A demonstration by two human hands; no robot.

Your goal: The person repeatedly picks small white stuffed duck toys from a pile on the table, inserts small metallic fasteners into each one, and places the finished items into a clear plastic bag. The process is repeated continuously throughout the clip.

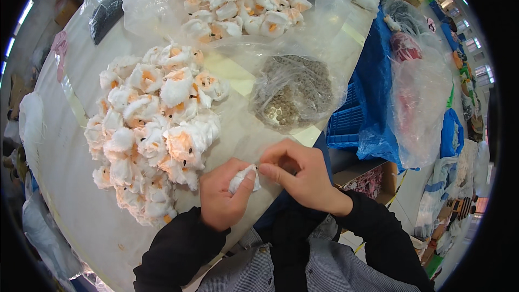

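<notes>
My left hand [226, 190] is closed round a small white fluffy plush piece [244, 181], its thumb pressing on top. Close against the piece's right edge, the thumb and forefinger of my right hand [297, 173] come together in a pinch. Whatever lies between those fingertips is too small to make out; a tiny dark spot shows beside them. To the left spreads a pile of white and peach plush pieces [146, 130], several with black eyes and orange beaks. Beyond my right hand lies an open clear bag [294, 89] of small greyish translucent plastic parts.
More white and peach plush pieces [243, 5] lie in a clear plastic bag at the table's far side. A dark bundle in clear wrap [107, 16] sits at the far left. Right of the table stand a blue crate [344, 119] and a box of pink shreds [373, 183].
</notes>
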